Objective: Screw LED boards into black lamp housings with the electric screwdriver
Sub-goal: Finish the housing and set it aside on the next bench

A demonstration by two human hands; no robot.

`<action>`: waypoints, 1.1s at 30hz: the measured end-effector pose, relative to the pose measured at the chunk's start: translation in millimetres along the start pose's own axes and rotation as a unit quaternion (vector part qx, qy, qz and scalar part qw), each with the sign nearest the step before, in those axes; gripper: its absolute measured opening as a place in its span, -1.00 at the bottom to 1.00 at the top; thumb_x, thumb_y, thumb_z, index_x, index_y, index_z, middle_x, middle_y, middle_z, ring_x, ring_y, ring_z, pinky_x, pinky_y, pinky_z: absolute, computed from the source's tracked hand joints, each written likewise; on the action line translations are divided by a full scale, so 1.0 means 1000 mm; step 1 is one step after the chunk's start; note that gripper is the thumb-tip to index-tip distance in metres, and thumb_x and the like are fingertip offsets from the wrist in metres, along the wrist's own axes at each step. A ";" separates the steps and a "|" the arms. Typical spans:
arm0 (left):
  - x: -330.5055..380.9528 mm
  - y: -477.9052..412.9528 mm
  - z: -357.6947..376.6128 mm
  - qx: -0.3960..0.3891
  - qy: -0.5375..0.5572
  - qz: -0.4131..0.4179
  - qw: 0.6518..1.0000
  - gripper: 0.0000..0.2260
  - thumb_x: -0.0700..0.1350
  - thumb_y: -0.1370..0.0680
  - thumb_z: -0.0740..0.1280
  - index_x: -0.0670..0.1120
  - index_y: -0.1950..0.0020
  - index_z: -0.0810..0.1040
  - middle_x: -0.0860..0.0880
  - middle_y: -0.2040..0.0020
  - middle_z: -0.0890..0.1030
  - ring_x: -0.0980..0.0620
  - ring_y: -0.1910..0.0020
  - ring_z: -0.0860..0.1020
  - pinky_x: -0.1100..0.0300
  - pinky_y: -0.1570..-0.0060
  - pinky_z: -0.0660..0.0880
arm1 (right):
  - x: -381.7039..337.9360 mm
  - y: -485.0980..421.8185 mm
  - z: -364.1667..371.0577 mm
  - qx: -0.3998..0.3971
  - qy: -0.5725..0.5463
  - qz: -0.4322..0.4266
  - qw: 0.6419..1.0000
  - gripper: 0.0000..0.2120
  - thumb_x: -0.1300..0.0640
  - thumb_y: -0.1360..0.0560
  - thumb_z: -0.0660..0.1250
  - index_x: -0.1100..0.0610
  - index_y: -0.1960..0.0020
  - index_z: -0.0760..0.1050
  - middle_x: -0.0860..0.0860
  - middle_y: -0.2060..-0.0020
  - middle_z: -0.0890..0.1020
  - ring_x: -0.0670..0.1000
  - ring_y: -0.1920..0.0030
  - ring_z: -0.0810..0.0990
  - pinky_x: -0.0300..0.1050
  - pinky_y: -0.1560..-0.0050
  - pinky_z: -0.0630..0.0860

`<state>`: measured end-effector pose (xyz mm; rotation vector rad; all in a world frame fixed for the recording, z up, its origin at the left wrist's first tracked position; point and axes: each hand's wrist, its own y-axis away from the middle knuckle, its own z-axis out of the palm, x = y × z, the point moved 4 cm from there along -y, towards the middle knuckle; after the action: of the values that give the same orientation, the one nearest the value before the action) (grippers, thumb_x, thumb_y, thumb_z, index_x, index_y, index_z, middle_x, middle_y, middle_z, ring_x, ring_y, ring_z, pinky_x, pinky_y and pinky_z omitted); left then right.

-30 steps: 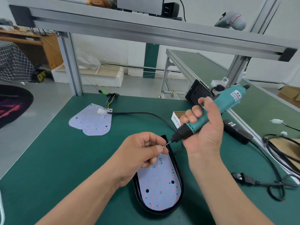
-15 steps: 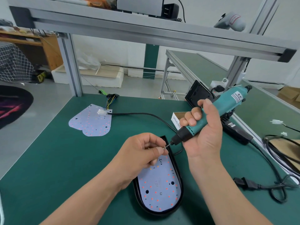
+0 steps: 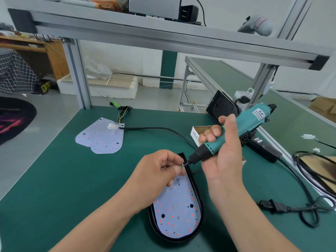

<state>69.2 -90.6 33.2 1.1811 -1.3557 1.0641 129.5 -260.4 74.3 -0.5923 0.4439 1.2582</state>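
So, left grip point(image 3: 160, 171) pinches a tiny screw point(image 3: 180, 167) at the tip of the screwdriver point(image 3: 249, 122), right grip point(image 3: 225, 157) is wrapped round its body. The LED board point(image 3: 178, 211) sits in the black housing point(image 3: 172, 241) just under both.

Green-matted workbench point(image 3: 54, 179) fills foreground. Grey aluminium post point(image 3: 80, 73) stands at its far left corner, and overhead shelf beam point(image 3: 163, 39) runs across top. Second green bench point(image 3: 227, 77) runs away at right. Beyond: white wall point(image 3: 127, 59), dark green pillar point(image 3: 169, 70) against it, smooth grey floor point(image 3: 45, 113). White foam block point(image 3: 112, 88) on floor near wall. Wooden desk point(image 3: 51, 57) far left, checked cloth point(image 3: 14, 75) in front of it. Dark round rug point(image 3: 14, 119) at left edge (pink-red pattern, blurred). Cardboard box point(image 3: 323, 106) far right. Light even, shadows soft.
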 end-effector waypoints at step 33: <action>0.007 -0.007 -0.044 0.157 -0.299 -0.017 0.941 -0.82 0.18 -0.59 0.24 0.23 0.05 0.62 0.13 0.37 0.56 0.17 0.40 0.48 0.17 0.30 0.45 | -0.002 -0.005 -0.007 0.015 -0.038 0.011 0.999 -0.86 0.04 -0.61 0.42 0.10 -0.04 0.52 -0.03 0.31 0.42 -0.04 0.35 0.41 -0.14 0.23 0.50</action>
<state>81.8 -48.5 45.1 1.8650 -1.6472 0.9532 134.2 -267.8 71.2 -0.5137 0.4057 1.2887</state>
